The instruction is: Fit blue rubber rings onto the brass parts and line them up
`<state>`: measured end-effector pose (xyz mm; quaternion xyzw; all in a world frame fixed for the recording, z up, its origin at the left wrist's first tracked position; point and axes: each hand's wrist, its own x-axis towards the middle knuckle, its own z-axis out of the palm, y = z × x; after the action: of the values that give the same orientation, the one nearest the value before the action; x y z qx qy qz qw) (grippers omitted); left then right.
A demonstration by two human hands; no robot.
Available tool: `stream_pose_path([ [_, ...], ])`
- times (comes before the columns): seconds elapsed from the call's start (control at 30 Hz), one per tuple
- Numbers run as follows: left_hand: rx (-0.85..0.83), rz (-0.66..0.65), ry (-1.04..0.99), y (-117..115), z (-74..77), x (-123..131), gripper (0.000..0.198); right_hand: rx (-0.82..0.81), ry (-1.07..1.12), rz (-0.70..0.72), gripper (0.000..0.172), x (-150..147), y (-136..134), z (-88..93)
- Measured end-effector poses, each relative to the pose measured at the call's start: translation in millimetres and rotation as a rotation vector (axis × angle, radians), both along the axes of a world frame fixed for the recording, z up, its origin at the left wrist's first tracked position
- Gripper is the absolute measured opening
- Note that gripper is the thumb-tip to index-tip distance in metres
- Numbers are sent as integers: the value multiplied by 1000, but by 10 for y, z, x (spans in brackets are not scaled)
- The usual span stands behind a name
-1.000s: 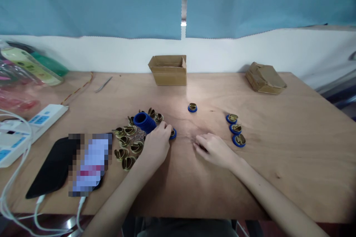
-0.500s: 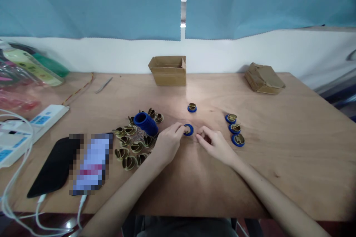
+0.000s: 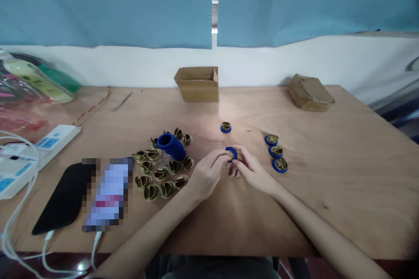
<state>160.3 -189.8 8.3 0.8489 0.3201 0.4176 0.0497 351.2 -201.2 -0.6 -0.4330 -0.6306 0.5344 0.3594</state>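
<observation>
Your left hand [image 3: 207, 172] and right hand [image 3: 257, 174] are together now, both pinching the same blue ring [image 3: 235, 153] between their fingertips. It's right in front of you, over the middle of the table [image 3: 307, 213], tipped up on edge-ish. Can't really tell how the metal bit inside is sitting, your fingers hide most of it.

Just left of that you've got the loose brass caps [image 3: 161, 173] crowded around a leaning stack of blue rings [image 3: 172, 146]. One ringed cap [image 3: 225, 127] sits alone beyond your hands, and a row of three ringed caps [image 3: 276, 151] is off to the right. Way back there's an open cardboard box [image 3: 198, 90].

What could bite you, imo: squeeze unevenly and the ring might twist or pop out of your fingertips. And that stack already leans, so a bump from your left wrist could topple it into the caps.

Versus half a second ago: back then only your left hand had the ring and your right was waiting just beside it. Now the right's on it too, and your left arm uncovers more caps.
</observation>
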Motion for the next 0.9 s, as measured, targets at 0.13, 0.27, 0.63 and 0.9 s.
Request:
stream_pose_path([
  [0.13, 13, -27, -8, -21, 3, 20, 25, 87, -114, 29, 36, 14, -17, 32],
  [0.27, -7, -14, 23, -28, -5, 19, 23, 94, -142, 55, 40, 24, -21, 50],
  [0.63, 36, 2, 23, -28, -60, 18, 23, 37, -62, 92, 39, 13, -6, 15],
  [0.9, -518, 102, -378, -3, 37, 59, 20, -205, 180, -10, 26, 42, 100, 78],
])
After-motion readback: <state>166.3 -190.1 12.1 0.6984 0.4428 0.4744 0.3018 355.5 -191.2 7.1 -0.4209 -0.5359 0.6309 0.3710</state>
